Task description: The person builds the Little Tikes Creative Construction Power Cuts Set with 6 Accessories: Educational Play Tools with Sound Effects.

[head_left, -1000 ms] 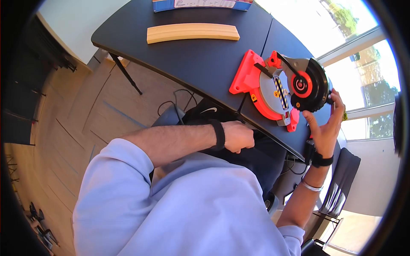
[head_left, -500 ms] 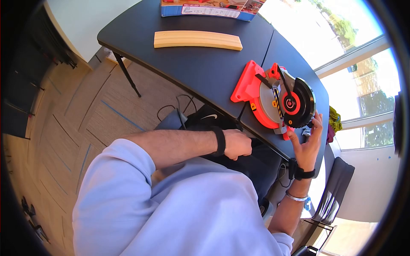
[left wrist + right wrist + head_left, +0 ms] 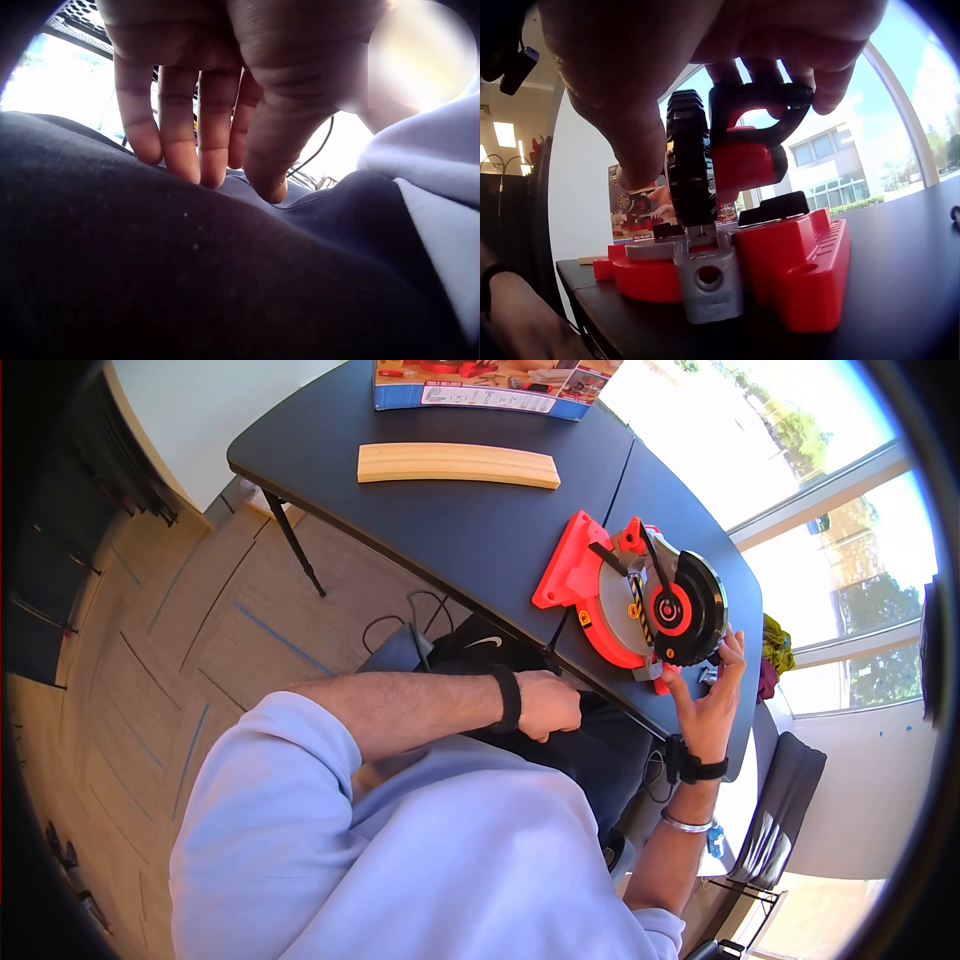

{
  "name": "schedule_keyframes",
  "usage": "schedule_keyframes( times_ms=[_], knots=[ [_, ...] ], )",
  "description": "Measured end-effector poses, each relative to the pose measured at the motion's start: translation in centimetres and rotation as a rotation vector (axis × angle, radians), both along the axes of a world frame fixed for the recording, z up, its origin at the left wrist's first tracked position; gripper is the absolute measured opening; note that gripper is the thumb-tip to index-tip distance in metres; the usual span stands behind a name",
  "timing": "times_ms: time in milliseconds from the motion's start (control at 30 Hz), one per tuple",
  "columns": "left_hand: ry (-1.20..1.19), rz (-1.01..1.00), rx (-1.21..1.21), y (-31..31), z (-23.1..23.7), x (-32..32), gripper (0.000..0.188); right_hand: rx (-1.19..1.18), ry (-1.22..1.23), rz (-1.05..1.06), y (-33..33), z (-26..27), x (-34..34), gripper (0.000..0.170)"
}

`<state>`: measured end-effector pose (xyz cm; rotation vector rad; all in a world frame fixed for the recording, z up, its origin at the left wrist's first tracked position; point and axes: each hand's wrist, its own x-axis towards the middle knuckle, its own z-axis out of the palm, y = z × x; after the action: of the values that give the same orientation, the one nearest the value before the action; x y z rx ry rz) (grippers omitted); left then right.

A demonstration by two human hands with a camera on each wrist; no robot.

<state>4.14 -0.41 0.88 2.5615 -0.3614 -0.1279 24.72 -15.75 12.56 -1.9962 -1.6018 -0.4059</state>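
A red-and-grey toy miter saw (image 3: pixel 618 615) with a black toothed blade (image 3: pixel 697 622) stands on the dark table. My right hand (image 3: pixel 708 715) reaches to its near right side. In the right wrist view, the fingers (image 3: pixel 829 90) hook over the saw's black loop handle (image 3: pixel 721 112), while the thumb (image 3: pixel 634 142) hangs on the other side of the blade. The blade's lower edge comes down close over the grey slotted base. My left hand (image 3: pixel 548 705) rests over my lap, its fingers (image 3: pixel 178 142) hanging loosely downward with nothing in them.
A light wooden board (image 3: pixel 455 464) lies across the table (image 3: pixel 480 535) beyond the saw. Behind it stands a printed cardboard box (image 3: pixel 490 398). Large windows (image 3: pixel 880 600) border the right side, and a dark padded chair (image 3: pixel 790 800) is below them.
My right hand has brought the saw's blade lower over its base, covering more of the striped strip. The view has shifted slightly; my left hand stays over the lap.
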Motion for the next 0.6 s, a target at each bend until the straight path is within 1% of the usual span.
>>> schedule_keyframes(
  times_ms=[167, 267, 333, 467, 600],
  knots=[
    [0.026, -0.002, 0.010, 0.1, 0.6, -0.1, 0.025, -0.008, -0.017, 0.005, 0.1, 1.8, 0.2, 0.084],
    [0.026, -0.002, 0.009, 0.2, 0.4, 0.0, 0.025, -0.037, -0.074, -0.013, 0.4, 2.5, 0.1, 0.083],
    [0.008, -0.006, 0.005, 0.2, 0.2, 0.0, 0.025, -0.039, -0.132, -0.008, 0.5, 2.6, 0.1, 0.085],
    [-0.045, -0.003, -0.024, 0.1, 0.9, -0.3, 0.025, -0.039, -0.127, -0.015, 0.3, 1.6, -0.3, 0.089],
    [-0.069, -0.009, 0.006, 0.0, 1.3, -0.3, 0.024, -0.055, -0.092, -0.031, 0.0, 0.3, -1.3, 0.092]
  ],
)
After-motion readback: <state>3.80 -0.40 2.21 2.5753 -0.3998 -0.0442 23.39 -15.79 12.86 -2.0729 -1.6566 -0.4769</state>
